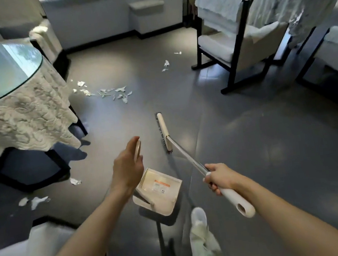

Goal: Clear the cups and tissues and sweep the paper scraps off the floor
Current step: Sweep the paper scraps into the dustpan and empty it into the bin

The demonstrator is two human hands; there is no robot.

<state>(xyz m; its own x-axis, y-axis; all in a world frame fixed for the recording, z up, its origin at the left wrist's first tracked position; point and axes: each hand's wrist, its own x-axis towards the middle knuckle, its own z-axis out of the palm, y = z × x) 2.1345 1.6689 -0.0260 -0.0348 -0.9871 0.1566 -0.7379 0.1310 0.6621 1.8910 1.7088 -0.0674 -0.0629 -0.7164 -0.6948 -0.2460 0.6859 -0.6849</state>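
The right hand [218, 178] grips the broom [164, 132]; the left hand [129, 168] holds the dustpan [162, 196] by its handle. The paper scraps [115, 94] lie on the floor [241, 139] at eleven o'clock from the broom's head, roughly along its handle line.

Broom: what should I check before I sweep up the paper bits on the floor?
1. Grip of right hand on white-handled metal broom: ok.
2. Beige plastic dustpan sits on grey floor: ok.
3. Hold of left hand on dustpan handle: cannot tell.
4. Torn white paper scraps ahead within broom's reach: not ok, farther off.
5. Scraps by lace-covered round table collected: not ok.
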